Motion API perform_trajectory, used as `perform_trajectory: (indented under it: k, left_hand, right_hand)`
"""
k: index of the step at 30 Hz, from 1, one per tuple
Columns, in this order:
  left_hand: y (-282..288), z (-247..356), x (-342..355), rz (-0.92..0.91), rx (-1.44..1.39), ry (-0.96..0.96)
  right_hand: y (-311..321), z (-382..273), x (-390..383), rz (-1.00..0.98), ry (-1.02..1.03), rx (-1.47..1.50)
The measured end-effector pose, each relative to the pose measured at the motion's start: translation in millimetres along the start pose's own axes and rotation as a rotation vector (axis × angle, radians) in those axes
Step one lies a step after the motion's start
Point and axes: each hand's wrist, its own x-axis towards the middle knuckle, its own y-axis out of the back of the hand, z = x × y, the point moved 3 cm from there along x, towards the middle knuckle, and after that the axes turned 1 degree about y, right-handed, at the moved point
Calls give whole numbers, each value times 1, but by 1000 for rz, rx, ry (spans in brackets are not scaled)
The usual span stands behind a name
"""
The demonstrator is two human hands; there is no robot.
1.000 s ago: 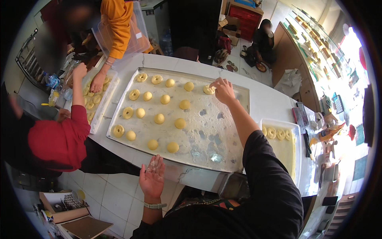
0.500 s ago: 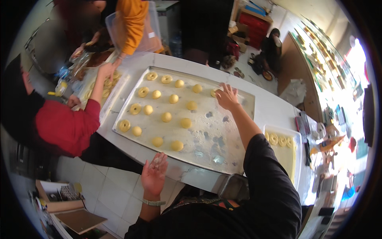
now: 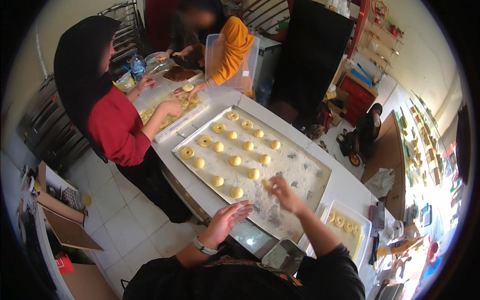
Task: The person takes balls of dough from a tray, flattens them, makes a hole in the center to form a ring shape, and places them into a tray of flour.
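Observation:
My right hand (image 3: 285, 195) is over the near right part of a large floured metal tray (image 3: 320, 186), with a pale yellow dough ball (image 3: 266, 184) in its fingertips. The hand is slightly blurred. My left hand (image 3: 231, 219) is raised at the tray's near edge, palm turned inward, fingers stretched and dusty with flour, holding nothing. Several round dough balls (image 3: 235, 160) sit in loose rows on the tray. Along its far left side lie several ring-shaped doughs (image 3: 204, 141). Bare patches mark the flour near my right hand.
A clear plastic box (image 3: 367, 227) with dough rings stands at the right; a metal tin (image 3: 283, 256) sits at the table's near edge. Across the left end, a person in red (image 3: 117, 127) and one with an orange sleeve (image 3: 232, 47) reach into another dough box (image 3: 172, 131).
My right hand has lifted a dough ball from the tray's far right side and drawn it nearer. My left hand has moved up toward it. The view has shifted, showing more of the co-workers.

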Motion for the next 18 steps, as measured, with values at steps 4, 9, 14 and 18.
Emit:
perform_trajectory:
  k: [4, 9, 14, 18]
  left_hand:
    - [-29, -23, -10, 35, -92, 1]
    - [-60, -48, -41, 136, -94, -55]
    - [-83, -67, -69, 220, -100, -299]
    - [-86, -87, -96, 322, 14, -365]
  right_hand:
    - [-25, -107, -54, -29, 278, -379]
    - [-23, -146, -99, 72, 400, -696]
    - [-28, -153, -142, 145, 532, -930]
    - [-39, -154, -180, 142, 483, -974]
